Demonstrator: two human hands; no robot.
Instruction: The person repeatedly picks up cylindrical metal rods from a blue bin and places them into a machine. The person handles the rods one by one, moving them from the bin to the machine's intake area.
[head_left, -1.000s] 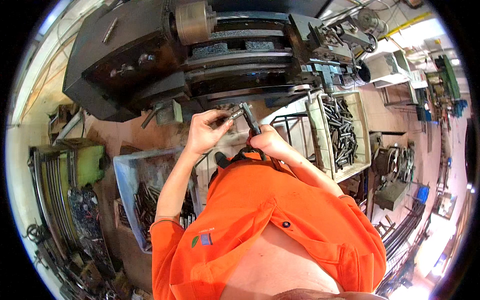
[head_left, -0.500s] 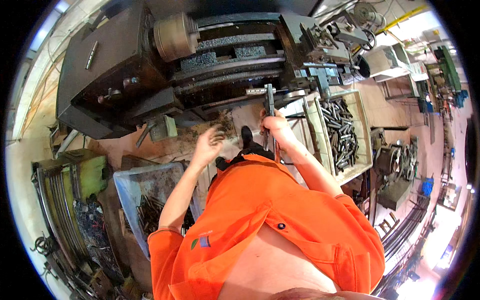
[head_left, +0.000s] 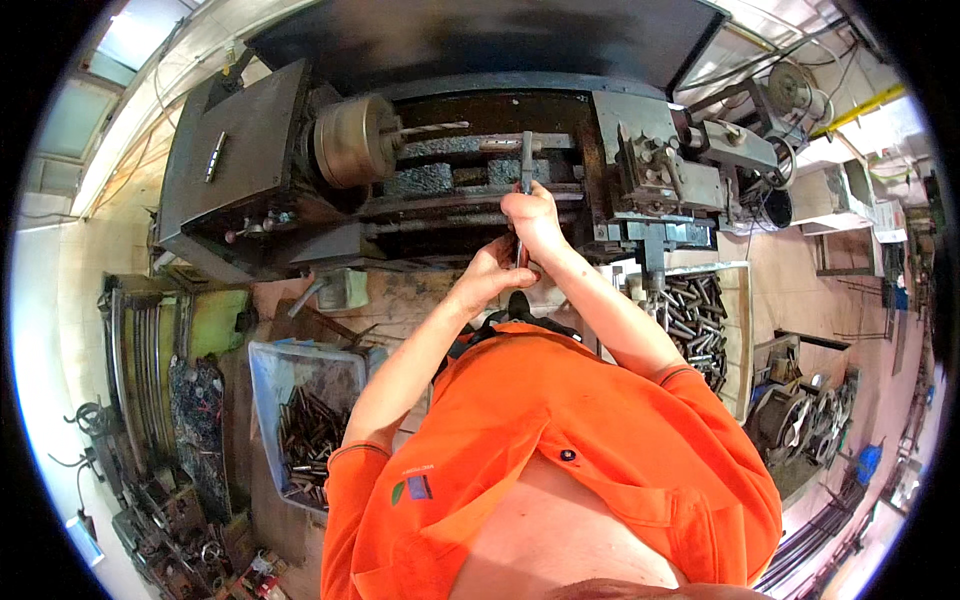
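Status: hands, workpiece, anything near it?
Right hand closed on plier-like tool, left hand at its lower end. Metal cylinder at tool's head, over lathe bed. Drill bit juts from chuck, left of cylinder.

**Long Bars [head_left: 147, 360] at Left, Dark Rods [head_left: 820, 537] at Right**

Beside the bars is a yellow-green panel [head_left: 222, 335], with a small handwheel [head_left: 90, 418] near their lower end. A window [head_left: 122, 55] shows at upper left. At upper right, a yellow beam [head_left: 860, 108] slants above a pale box [head_left: 833, 200]. Lower down, a blue bundle [head_left: 867, 463] lies near the dark rods; it may be cloth, but it is too blurred to tell.
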